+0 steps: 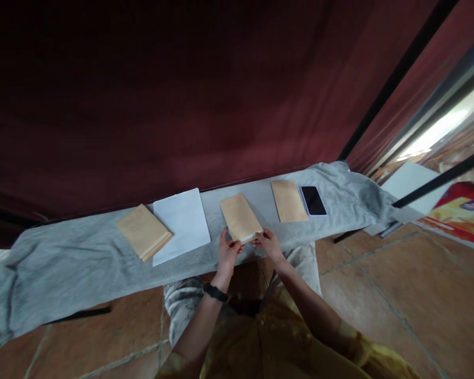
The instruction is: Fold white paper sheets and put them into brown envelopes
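Note:
Between my two hands is a brown paper envelope (240,215), tilted on the cloth-covered bench, with a strip of white paper showing at its near end. My left hand (228,251) grips the envelope's near left corner, thumb along its side. At the near right corner, my right hand (267,243) pinches the edge by the white strip. A stack of similar brown envelopes (142,229) lies to the left, partly over white paper sheets (184,223). One more brown envelope (289,201) lies flat on the right.
A phone (313,200) with a dark screen lies right of the single envelope. Grey cloth (82,258) covers the narrow bench. Behind it hangs a dark red curtain (205,116). Black poles (395,84) and a red and yellow package (462,213) stand at the right.

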{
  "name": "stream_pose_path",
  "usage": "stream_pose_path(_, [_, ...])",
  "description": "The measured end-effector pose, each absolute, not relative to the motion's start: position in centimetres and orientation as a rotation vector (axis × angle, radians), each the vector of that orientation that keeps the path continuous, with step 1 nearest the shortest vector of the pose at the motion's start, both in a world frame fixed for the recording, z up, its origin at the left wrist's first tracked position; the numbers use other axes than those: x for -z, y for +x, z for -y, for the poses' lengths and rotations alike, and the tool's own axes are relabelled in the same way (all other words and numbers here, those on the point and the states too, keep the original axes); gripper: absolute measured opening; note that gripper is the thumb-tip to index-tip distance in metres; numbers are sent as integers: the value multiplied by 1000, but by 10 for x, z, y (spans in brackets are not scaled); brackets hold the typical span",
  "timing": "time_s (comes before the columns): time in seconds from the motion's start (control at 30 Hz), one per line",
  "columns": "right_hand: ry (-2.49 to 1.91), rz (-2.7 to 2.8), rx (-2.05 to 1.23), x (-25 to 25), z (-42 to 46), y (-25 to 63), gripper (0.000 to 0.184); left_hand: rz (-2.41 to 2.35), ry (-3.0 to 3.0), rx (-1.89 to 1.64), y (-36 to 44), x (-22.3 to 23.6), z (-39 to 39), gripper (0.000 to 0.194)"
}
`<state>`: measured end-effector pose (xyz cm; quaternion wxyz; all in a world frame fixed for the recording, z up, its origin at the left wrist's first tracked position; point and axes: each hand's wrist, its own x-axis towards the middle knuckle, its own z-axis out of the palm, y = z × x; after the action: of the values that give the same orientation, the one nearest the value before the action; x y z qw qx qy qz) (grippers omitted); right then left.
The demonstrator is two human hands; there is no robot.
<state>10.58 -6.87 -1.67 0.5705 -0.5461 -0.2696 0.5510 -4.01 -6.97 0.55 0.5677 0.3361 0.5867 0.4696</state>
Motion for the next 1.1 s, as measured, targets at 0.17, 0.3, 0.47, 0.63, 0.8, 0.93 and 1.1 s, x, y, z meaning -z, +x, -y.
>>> stream_pose_path(0.17, [-1412, 663, -1298, 18, 70, 106, 36, -1470, 1067, -993, -46, 4, 68, 70])
stream_pose_path(0.3, [-1528, 762, -1278, 17, 71, 107, 29, -1569, 1173, -931, -51, 8, 67, 58])
stream_pose_path(0.47, [-1688, 945, -1183, 13, 77, 113, 25, -1747, 1429, -740, -56, 2, 67, 50])
stream_pose_path(0.63, [-1925, 1550, -592, 12, 85, 122, 35, -1864, 1592, -534, -56, -10, 70, 47])
stream_pose_path(0.8, [-1744, 1916, -266, 19, 83, 136, 34, -1962, 1789, -309, -60, -15, 78, 42])
stream_pose_path(0.93, [-1669, 2019, -263, 26, 79, 144, 31, -1941, 2043, -310, -62, -12, 82, 38])
stream_pose_path(1.1, [-1660, 2051, -212, 34, 80, 145, 32, -1645, 2433, -492, -44, -5, 54, 42])
